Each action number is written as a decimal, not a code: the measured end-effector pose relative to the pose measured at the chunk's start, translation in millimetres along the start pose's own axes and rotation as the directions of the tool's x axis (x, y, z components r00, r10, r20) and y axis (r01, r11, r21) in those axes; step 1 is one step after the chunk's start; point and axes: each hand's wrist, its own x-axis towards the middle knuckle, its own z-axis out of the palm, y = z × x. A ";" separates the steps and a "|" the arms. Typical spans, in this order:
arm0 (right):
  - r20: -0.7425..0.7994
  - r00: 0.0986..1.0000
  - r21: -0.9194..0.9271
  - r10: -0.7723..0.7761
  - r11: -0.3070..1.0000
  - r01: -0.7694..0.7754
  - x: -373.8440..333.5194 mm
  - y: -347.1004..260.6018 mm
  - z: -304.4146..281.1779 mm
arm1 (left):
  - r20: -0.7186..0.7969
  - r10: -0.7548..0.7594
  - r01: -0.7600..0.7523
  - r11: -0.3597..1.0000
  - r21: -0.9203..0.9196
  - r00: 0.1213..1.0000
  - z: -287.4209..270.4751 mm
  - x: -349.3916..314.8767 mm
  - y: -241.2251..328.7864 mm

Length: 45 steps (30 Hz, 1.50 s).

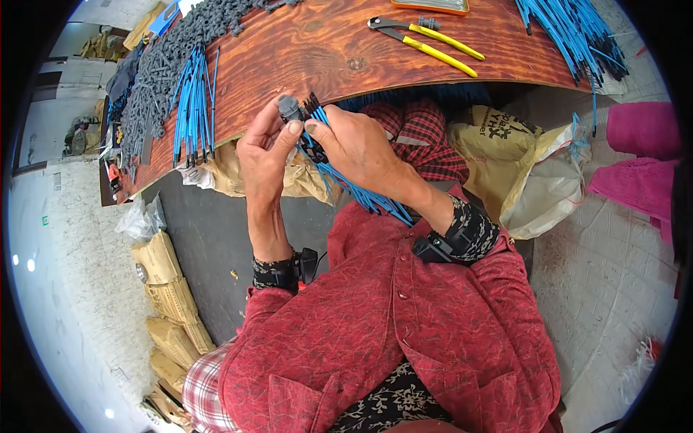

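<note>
My left hand (261, 153) pinches a dark grey ribbed plastic fitting (290, 108) between thumb and fingers, just off the table's near edge. Close beside it, my right hand (364, 150) is wrapped round a bundle of thin blue rods (364, 196) with black tips. The tips rise above my right fist near the fitting, and the rods slope down toward my lap. Whether a rod touches the fitting is hard to make out, because my fingers cover part of it.
On the wooden table (303, 54) lie yellow-handled pliers (440, 54) and another grey fitting (429, 23). A large heap of grey fittings (162, 79) spreads at left, next to blue rods (193, 108). More blue rods (567, 36) overhang the right edge. A woven sack (548, 177) stands below.
</note>
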 end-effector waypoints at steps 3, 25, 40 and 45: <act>-0.004 1.000 0.041 -0.014 0.999 0.014 0.5 2.3 -1.1 | 0.001 0.011 -0.011 0.999 -0.030 1.000 -0.5 1.8 -0.6; 0.089 0.995 0.055 -0.035 0.998 0.031 0.2 -0.7 -14.1 | -0.013 0.086 -0.087 0.996 -0.005 0.996 7.7 -1.3 3.5; 0.030 0.999 -0.041 -0.024 0.999 0.025 -1.6 2.1 -6.6 | -0.010 0.072 -0.070 0.991 0.117 0.997 16.4 0.5 7.5; 0.049 0.998 -0.062 -0.035 0.997 0.038 -2.3 -1.3 -9.5 | -0.001 0.060 -0.060 0.995 0.084 0.998 15.8 0.4 9.6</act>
